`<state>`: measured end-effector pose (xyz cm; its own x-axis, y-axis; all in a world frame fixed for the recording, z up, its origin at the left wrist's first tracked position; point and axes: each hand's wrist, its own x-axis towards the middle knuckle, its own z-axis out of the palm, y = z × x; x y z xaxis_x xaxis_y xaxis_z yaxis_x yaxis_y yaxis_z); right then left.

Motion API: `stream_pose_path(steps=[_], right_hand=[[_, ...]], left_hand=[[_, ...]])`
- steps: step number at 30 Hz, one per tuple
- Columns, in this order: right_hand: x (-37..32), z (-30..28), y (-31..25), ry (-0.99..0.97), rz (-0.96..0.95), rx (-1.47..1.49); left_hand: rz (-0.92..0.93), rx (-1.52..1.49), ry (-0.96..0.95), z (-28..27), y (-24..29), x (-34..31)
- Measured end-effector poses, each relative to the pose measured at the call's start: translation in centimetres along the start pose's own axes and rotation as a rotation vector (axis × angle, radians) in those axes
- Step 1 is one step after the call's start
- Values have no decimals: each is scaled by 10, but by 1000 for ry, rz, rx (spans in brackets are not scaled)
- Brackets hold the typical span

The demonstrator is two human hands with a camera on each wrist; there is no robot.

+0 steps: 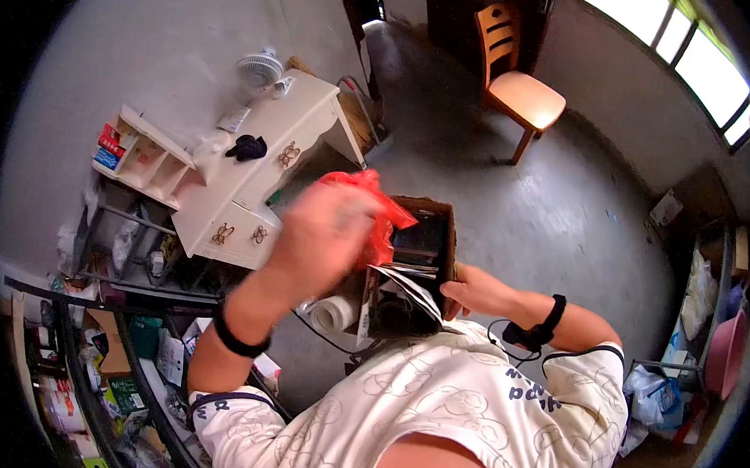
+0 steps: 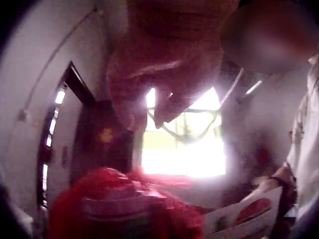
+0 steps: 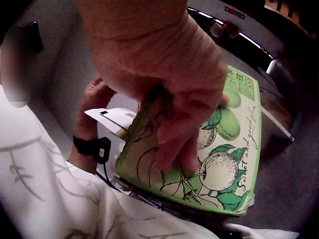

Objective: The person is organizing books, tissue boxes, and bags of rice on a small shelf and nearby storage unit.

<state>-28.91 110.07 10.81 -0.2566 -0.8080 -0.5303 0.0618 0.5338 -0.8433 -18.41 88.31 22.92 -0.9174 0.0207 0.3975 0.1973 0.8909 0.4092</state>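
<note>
A cardboard box stands close in front of the person's body, holding dark items and thin booklets. Green plums and the words "Sweet and good plum" are printed on the box's side. The right hand grips the box's near right rim, fingers lying over the printed side. A crumpled red plastic bag bulges over the box's left part. Above that bag is the left hand, blurred in the head view. Its fingers hang loosely bent, with a gap between them and the bag in the left wrist view.
A white roll stands left of the box. Beyond it is a white desk with a fan and a dark cloth. Cluttered shelves line the left side. A wooden chair stands farther off.
</note>
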Motion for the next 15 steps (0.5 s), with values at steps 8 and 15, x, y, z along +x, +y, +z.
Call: stream_pose_path(steps=[8,15], right_hand=[[17,8,0,41,-75,-76],[23,14,2,-48,-20,37]], left_hand=[[-37,601,-1182,118,-2,45],[14,610,-1352,142,-14,50]])
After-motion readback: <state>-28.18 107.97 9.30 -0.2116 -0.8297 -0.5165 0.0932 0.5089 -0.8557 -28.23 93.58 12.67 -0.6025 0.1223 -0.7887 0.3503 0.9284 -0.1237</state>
